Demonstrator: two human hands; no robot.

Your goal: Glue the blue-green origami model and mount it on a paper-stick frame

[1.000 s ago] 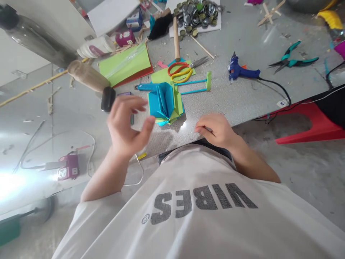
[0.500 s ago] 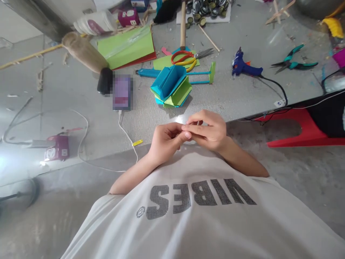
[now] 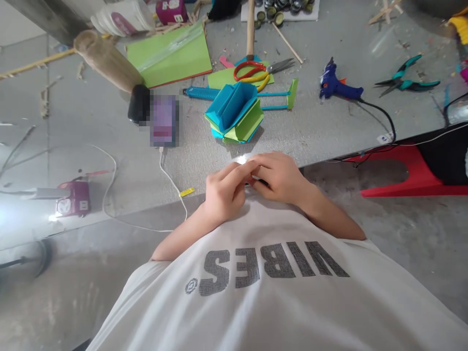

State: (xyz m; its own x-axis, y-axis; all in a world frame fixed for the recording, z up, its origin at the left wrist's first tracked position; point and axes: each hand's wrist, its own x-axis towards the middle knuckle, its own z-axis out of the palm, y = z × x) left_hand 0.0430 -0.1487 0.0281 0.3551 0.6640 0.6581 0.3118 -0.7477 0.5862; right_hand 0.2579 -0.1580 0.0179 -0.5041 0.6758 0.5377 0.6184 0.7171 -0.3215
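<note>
My left hand [image 3: 225, 191] and my right hand [image 3: 280, 176] meet at the table's front edge, just above my shirt. Their fingers are bent and touch one another, and whatever may lie between the fingertips is hidden. Beyond them stands a folded blue and green paper piece [image 3: 234, 114], which neither hand touches. Behind that piece lie a blue pen-like tool [image 3: 201, 92] and scissors [image 3: 252, 73] with red and yellow handles. To the left is a phone [image 3: 163, 121] with a white cable plugged in.
A blue glue gun [image 3: 338, 87] and teal-handled pliers [image 3: 405, 83] lie at the right. A hammer handle [image 3: 250, 29], green paper sheets [image 3: 171, 56] and bottle caps [image 3: 281, 7] are further back. A wooden mallet [image 3: 109, 63] lies at the left, and a red stool [image 3: 395, 170] stands below the table.
My hands have shifted against each other, with the fingers now more curled and overlapping. The view has moved slightly, while the things on the table keep their places.
</note>
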